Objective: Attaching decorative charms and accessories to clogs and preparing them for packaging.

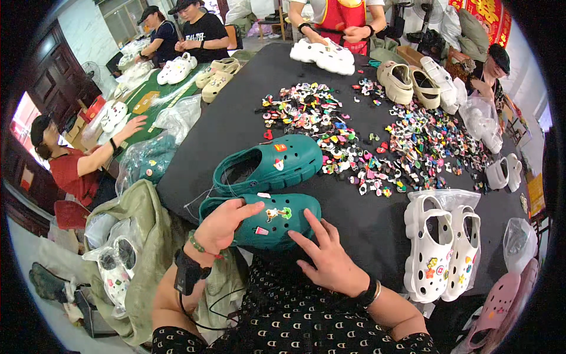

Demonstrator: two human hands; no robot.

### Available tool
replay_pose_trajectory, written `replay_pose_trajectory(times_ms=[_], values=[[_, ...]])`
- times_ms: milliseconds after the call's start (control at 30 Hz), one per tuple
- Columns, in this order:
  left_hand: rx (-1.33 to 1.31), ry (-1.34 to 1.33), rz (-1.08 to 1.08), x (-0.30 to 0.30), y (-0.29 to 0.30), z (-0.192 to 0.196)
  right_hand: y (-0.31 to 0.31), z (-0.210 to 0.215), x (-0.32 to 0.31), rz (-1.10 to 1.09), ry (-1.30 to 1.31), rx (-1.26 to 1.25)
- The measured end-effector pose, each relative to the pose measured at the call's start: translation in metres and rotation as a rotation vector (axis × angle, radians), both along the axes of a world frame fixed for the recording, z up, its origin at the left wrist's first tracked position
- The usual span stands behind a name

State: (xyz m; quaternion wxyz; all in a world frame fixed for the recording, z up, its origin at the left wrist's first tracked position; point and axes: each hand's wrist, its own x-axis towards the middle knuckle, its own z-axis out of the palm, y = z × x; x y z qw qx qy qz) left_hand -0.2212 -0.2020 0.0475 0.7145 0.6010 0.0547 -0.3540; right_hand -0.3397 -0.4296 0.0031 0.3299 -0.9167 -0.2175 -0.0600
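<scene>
A dark green clog lies on its sole at the table's near edge, with a palm tree charm, a cup charm and other charms on its upper. My left hand grips the side of this clog near the heel, its thumb stretched across the top; the other fingers are largely hidden. My right hand is open, with spread fingertips resting at the clog's toe. Just beyond lies the matching green clog, with two charms visible on its upper. A thin clear tie hangs by the heels.
Loose shoe charms cover much of the black table. White clogs stand at right, beige clogs farther back. A sack with bagged clogs is at left. Co-workers handle shoes around both tables, one in a red apron opposite.
</scene>
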Motion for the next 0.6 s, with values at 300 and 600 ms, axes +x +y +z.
replay_pose_trajectory(times_ms=[300,600], values=[[-0.113,0.022,-0.046,0.004,0.006,-0.009,-0.013,0.013,0.009,-0.001,0.017,-0.024],[0.072,-0.115,-0.215,0.005,-0.009,0.002,-0.046,0.016,0.038,-0.13,-0.138,0.085]])
